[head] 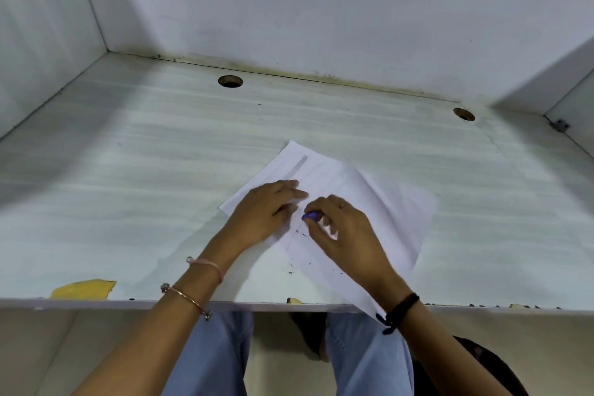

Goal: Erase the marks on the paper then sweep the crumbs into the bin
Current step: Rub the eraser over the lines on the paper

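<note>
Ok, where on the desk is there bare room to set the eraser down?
Widest free patch: the desk left of the paper, back from the yellow chipped edge. Also the strip between the paper and the two round holes, and right of the paper. Crowded: mid-paper, where the left hand presses, the right hand pinches the eraser, crumbs nearby.

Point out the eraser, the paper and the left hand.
eraser (311,216), head view, on the purple part that shows.
paper (390,212), head view, on the bare sheet towards its right edge.
left hand (265,214), head view, on the back of the hand.
</note>
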